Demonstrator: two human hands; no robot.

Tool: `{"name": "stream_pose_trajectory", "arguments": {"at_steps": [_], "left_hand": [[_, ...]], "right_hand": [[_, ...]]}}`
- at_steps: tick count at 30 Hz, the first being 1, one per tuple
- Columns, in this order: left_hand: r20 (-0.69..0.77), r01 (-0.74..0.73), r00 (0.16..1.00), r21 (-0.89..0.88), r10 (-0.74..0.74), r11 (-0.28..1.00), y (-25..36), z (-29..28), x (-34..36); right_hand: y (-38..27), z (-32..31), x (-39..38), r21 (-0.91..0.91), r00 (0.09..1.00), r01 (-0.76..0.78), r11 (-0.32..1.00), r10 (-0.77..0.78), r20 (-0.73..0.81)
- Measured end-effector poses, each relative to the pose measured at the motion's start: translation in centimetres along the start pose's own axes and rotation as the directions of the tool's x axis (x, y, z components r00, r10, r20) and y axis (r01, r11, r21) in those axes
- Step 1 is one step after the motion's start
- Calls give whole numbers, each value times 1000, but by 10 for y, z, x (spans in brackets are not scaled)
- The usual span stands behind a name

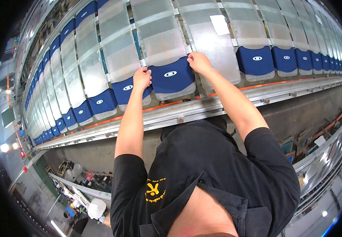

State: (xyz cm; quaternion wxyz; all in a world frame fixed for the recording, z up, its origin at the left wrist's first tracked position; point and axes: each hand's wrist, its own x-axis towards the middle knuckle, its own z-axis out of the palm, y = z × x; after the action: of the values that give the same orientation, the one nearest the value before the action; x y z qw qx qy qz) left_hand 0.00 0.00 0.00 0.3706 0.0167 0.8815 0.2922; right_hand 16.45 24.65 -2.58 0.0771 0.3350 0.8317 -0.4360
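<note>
A navy fabric piece with a white oval emblem lies on the near end of a clear, glossy panel straight ahead of me. My left hand is closed at its upper left corner, fingertips pinched together. At the upper right corner my right hand pinches the cloth edge between thumb and fingers. The fabric appears to lie mostly flat between both hands. To the right, a panel bears no navy piece; a white paper sheet lies on its far part.
Similar panels with navy pieces run in a long row to both sides. A metal rail with an orange strip borders the near edge, close to my body. Behind me are shelving with assorted items and another person at lower left.
</note>
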Motion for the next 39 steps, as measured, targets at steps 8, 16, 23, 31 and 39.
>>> {"name": "stream_pose_trajectory", "arguments": {"at_steps": [8, 16, 23, 31, 39], "left_hand": [[-212, -401, 856, 304, 472, 864, 11, 8, -3], [-100, -389, 882, 397, 460, 832, 20, 17, 4], [-113, -633, 677, 415, 727, 654, 16, 19, -11], [-175, -307, 931, 100, 320, 947, 21, 43, -48], [15, -306, 948, -223, 317, 925, 1, 62, -52]], "right_hand": [[2, -28, 1, 29, 872, 471, 882, -460, -167], [-4, -17, -15, 85, 974, 226, 970, -227, -1], [-17, -16, -25, -75, 868, 493, 867, -496, -25], [-17, 24, -35, 151, 994, 73, 986, -59, -93], [-34, 49, -60, 273, 993, 116, 955, -113, -26]]}}
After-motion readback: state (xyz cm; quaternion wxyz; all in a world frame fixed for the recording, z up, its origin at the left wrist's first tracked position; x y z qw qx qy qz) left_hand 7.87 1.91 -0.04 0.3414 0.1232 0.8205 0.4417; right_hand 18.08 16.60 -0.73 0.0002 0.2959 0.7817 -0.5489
